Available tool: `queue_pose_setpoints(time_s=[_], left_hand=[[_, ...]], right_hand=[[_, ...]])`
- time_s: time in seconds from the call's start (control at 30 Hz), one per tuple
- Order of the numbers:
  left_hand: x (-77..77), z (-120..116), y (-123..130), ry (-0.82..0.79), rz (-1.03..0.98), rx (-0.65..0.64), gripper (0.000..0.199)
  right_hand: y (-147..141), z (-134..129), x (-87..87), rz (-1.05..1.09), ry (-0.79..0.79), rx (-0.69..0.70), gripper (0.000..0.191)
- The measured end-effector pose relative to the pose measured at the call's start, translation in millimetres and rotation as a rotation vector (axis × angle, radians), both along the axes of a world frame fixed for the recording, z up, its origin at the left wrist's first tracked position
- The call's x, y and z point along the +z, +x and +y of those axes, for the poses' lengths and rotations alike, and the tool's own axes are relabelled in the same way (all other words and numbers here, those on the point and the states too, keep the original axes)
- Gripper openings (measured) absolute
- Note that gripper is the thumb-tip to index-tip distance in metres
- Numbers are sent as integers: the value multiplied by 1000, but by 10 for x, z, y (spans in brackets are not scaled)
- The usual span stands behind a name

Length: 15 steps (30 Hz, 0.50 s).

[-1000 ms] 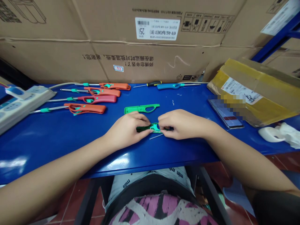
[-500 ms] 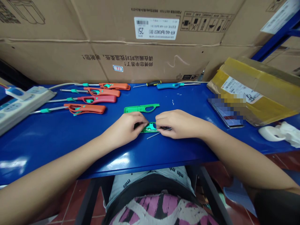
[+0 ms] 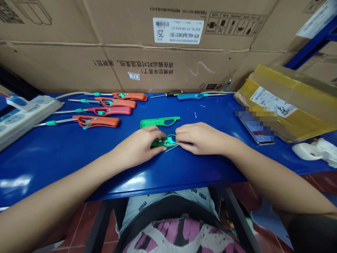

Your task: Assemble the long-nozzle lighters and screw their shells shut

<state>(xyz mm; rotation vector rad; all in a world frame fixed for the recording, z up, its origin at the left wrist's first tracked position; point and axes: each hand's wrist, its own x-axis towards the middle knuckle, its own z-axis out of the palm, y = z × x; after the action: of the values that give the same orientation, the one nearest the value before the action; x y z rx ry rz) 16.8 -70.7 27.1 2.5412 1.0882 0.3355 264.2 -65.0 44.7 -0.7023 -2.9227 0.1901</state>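
Observation:
Between my hands lies an opened green lighter body, with a turquoise trigger and thin wires inside it. My left hand grips its left end, thumb below and fingers above. At its right end my right hand has thumb and fingertips pinched together; what lies inside that pinch is mostly hidden. A thin grey metal tube rests just below the body, partly behind my right fingers. Just beyond my hands, the matching green half shell lies flat, hollow side up.
Several orange and red long-neck lighters lie at left beside a white power strip. Behind are a screwdriver, a blue lighter and small white pieces. A phone and a taped box stand at right.
My left thumb and fingers have spread apart around the lighter body's left end, showing more of it. My right hand stays pinched at the other end.

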Motion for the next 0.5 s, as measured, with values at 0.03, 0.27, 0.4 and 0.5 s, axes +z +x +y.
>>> queue_pose_setpoints(time_s=[0.03, 0.27, 0.4, 0.5], left_hand=[[-6, -2, 3, 8, -7, -4, 33], [-54, 12, -5, 44, -91, -12, 30], [-55, 23, 11, 49, -140, 23, 27], [-43, 10, 41, 41, -154, 33, 25]], right_hand=[[2, 3, -2, 2, 8, 1, 20], [25, 22, 6, -9, 61, 6, 24], [64, 71, -14, 72, -46, -33, 20], [92, 125, -38, 158, -224, -117, 12]])
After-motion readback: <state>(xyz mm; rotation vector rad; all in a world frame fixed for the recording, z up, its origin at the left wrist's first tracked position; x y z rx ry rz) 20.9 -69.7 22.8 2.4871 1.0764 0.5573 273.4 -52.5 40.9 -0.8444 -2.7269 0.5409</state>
